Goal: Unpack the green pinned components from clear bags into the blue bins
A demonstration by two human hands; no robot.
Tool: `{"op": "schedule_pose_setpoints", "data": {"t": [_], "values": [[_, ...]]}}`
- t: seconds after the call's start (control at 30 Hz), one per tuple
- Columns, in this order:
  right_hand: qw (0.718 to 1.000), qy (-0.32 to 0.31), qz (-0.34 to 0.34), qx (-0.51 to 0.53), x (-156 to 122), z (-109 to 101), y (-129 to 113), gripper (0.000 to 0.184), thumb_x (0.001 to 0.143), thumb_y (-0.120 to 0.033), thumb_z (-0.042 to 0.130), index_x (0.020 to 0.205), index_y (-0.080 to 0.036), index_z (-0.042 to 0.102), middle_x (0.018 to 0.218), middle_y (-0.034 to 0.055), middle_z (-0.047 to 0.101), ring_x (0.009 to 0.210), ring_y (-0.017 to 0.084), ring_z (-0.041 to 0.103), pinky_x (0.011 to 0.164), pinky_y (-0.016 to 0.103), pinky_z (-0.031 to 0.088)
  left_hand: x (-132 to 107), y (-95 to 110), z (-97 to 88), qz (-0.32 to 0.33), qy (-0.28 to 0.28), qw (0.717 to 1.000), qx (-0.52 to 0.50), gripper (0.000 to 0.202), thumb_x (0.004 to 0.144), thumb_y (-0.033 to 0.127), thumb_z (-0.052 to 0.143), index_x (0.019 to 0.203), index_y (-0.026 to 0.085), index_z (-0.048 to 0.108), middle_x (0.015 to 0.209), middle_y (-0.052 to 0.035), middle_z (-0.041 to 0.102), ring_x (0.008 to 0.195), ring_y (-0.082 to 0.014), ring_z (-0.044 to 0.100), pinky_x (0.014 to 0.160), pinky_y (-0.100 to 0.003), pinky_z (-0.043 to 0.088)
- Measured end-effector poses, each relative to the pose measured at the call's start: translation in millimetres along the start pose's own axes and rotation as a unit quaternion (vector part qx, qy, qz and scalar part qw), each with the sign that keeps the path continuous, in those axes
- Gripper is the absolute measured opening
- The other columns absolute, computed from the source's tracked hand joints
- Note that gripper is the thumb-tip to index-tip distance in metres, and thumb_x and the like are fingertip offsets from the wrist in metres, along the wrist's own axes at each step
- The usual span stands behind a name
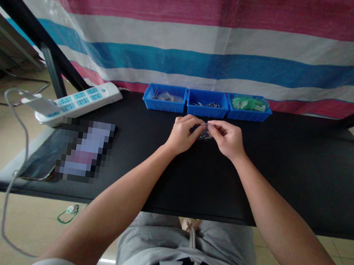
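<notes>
Left hand (pixel 186 134) and right hand (pixel 227 139) pinch a small, seemingly clear packet (pixel 205 125) beside metal pieces (pixel 204 136); a loosened pinch could drop it.

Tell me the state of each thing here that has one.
Left hand: pinching bag
Right hand: pinching bag
Bag: holding metal bits; seal unclear
Left bin: open, holding small items
Middle bin: open, holding metal pieces
Right bin: open, holding green items
Power strip: plug inserted

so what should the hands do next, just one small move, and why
Perhaps ease the right hand slightly outward while the left hand steadies: their fingertips nearly meet close to the small metal pieces, hiding whatever they may be pinching.
</notes>
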State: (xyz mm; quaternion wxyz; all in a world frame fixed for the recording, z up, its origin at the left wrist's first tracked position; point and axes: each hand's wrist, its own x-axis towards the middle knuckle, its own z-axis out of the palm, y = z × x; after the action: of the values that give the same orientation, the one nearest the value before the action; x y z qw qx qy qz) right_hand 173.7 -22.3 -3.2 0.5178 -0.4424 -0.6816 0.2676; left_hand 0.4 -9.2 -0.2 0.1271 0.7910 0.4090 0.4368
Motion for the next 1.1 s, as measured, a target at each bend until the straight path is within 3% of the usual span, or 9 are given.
{"op": "schedule_pose_setpoints", "data": {"t": [0.13,0.3,0.43,0.6,0.7,0.87,1.0,1.1], "values": [[0.999,0.030,-0.013,-0.017,2.1,0.5,2.0,0.028,0.084,-0.043,0.063,0.090,-0.018,0.073,0.081,0.0059,0.071,0.067,0.016,0.065,0.059,0.028,0.051,0.5,-0.3,0.7,-0.019,-0.006,1.000,-0.010,0.023,0.091,0.034,0.054,0.077,0.017,0.063,0.073,-0.0015,0.066,0.071,-0.0139,0.060,0.075,-0.028,0.043],[0.998,0.015,0.005,0.059,1.2,0.8,5.7,0.038,0.080,-0.040,0.067,0.112,-0.019,0.064,0.099,0.0088,0.071,0.076,0.018,0.067,0.060,0.028,0.053,0.9,-2.0,0.2,-0.071,-0.036,0.993,-0.091,0.033,0.092,0.038,0.048,0.068,0.016,0.055,0.060,0.0021,0.054,0.057,-0.0104,0.049,0.060,-0.024,0.037],[0.997,-0.014,0.006,0.072,-0.9,-0.2,4.9,0.027,0.078,-0.034,0.068,0.101,-0.019,0.066,0.089,0.0065,0.072,0.077,0.019,0.068,0.065,0.031,0.053,0.1,-3.2,0.9,-0.119,-0.023,0.982,-0.142,0.034,0.089,0.042,0.050,0.069,0.016,0.055,0.061,0.0022,0.052,0.058,-0.0103,0.045,0.057,-0.023,0.035],[0.996,-0.027,0.018,0.082,-1.1,-3.7,-0.5,0.024,0.075,-0.030,0.068,0.095,-0.017,0.068,0.085,0.0054,0.071,0.068,0.016,0.064,0.059,0.029,0.048,-0.3,-6.3,3.3,-0.162,-0.037,0.966,-0.196,0.039,0.087,0.046,0.052,0.064,0.016,0.054,0.058,0.0019,0.052,0.057,-0.0102,0.045,0.056,-0.023,0.035],[0.996,-0.045,0.031,0.074,-1.0,-5.1,-3.0,0.019,0.075,-0.029,0.068,0.089,-0.017,0.070,0.077,0.0041,0.069,0.064,0.015,0.060,0.055,0.027,0.044,0.7,-8.1,5.4,-0.166,0.002,0.957,-0.236,0.031,0.082,0.045,0.061,0.074,0.016,0.058,0.063,0.0017,0.057,0.059,-0.0099,0.049,0.058,-0.022,0.038],[0.993,-0.069,0.047,0.081,-0.8,-4.7,-4.7,0.027,0.074,-0.027,0.067,0.099,-0.015,0.069,0.076,0.0030,0.066,0.064,0.014,0.058,0.054,0.026,0.041,4.1,-8.9,5.5,-0.175,0.065,0.933,-0.308,0.029,0.074,0.035,0.071,0.094,0.018,0.059,0.060,0.0050,0.057,0.054,-0.0092,0.052,0.056,-0.021,0.042],[0.995,-0.075,0.048,0.046,0.8,-3.7,-3.6,0.030,0.074,-0.027,0.067,0.102,-0.015,0.068,0.085,0.0055,0.067,0.068,0.015,0.059,0.052,0.025,0.041,6.7,-14.4,1.5,-0.169,0.115,0.951,-0.231,0.017,0.080,0.031,0.064,0.087,0.016,0.067,0.069,-0.0005,0.065,0.061,-0.0117,0.058,0.060,-0.024,0.046],[0.998,-0.055,0.025,-0.023,2.3,-3.7,-0.8,0.025,0.075,-0.026,0.065,0.097,-0.015,0.069,0.094,0.0073,0.067,0.071,0.016,0.061,0.054,0.027,0.045,7.7,-22.9,-4.5,-0.181,0.149,0.961,-0.145,0.021,0.085,0.028,0.055,0.094,0.016,0.070,0.087,-0.0053,0.072,0.074,-0.0159,0.064,0.069,-0.028,0.051]]}}
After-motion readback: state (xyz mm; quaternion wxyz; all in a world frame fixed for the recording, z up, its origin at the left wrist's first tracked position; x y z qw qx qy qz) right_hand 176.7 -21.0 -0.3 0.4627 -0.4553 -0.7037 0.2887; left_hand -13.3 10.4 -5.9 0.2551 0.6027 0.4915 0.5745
